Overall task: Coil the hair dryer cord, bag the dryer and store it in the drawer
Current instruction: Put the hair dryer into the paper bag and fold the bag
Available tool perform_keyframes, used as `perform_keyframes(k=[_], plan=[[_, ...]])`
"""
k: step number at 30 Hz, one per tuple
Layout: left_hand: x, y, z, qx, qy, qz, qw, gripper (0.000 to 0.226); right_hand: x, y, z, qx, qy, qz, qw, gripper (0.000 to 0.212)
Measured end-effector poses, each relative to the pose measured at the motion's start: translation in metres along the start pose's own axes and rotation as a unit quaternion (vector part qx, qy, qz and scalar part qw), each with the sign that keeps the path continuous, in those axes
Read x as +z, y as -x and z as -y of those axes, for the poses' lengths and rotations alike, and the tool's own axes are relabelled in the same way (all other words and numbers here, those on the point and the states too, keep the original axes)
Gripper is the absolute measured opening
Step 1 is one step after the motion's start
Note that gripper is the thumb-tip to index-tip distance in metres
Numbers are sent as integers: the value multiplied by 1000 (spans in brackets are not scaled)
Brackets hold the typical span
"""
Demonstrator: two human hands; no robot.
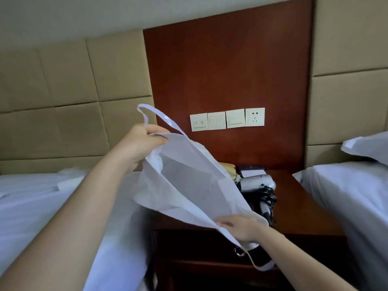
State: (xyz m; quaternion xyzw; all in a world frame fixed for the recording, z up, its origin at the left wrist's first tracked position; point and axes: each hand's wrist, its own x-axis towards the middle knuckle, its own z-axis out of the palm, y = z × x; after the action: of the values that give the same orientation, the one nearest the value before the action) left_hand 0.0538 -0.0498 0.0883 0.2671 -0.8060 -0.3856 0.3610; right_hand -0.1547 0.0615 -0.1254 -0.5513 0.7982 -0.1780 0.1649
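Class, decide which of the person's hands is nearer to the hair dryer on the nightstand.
Right. The right hand grips the bag low down, just in front of the hair dryer; the left hand holds the bag's top edge, higher and to the dryer's left.

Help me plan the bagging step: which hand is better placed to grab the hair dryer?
Likely the right hand: it pinches the lower edge of the white bag, close to the hair dryer on the nightstand. The left hand grips the bag's upper edge, raised and farther from the dryer.

bag point(189, 185) screens dryer point(257, 184), right side open
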Motion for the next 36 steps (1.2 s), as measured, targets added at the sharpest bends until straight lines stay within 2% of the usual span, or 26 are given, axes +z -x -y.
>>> perform_keyframes(k=[4, 7, 13, 18, 22, 26, 29, 31, 33, 36], plan=[[-31, 10, -13, 6, 0, -18, 1000, 15, -14, -6, 24, -29, -60, -25, 997, 42], [-33, 12, -9, 10, -63, -22, 998, 16, -10, -17, 36, -37, -122, -57, 990, 45], [16, 6, 34, 49, -149, -32, 987, 25, -13, -15, 29, -41, -37, -73, 996, 48], [44, -14, 48, 32, -152, -35, 987, 48, -33, 6, 8, -76, -52, -134, 987, 43], [61, -24, 51, 13, -167, 17, 986, 25, -40, 28, -10, -127, 11, -253, 959, 27], [78, -31, 53, 26, -181, 35, 983, 46, -45, 43, -40, -62, -9, -394, 917, 25], [87, -36, 53, 37, -198, 20, 979, 47, -48, 46, -73, 13, -58, -402, 914, 7], [91, -36, 53, 45, -215, 1, 975, 45, -48, 42, -97, 106, -102, -374, 916, 28], [92, -36, 54, 55, -224, -8, 973, 45, -49, 35, -109, 183, -178, -354, 900, 46], [92, -36, 61, 49, -209, -5, 977, 48, -49, 17, -111, 223, -269, -341, 873, 61]])
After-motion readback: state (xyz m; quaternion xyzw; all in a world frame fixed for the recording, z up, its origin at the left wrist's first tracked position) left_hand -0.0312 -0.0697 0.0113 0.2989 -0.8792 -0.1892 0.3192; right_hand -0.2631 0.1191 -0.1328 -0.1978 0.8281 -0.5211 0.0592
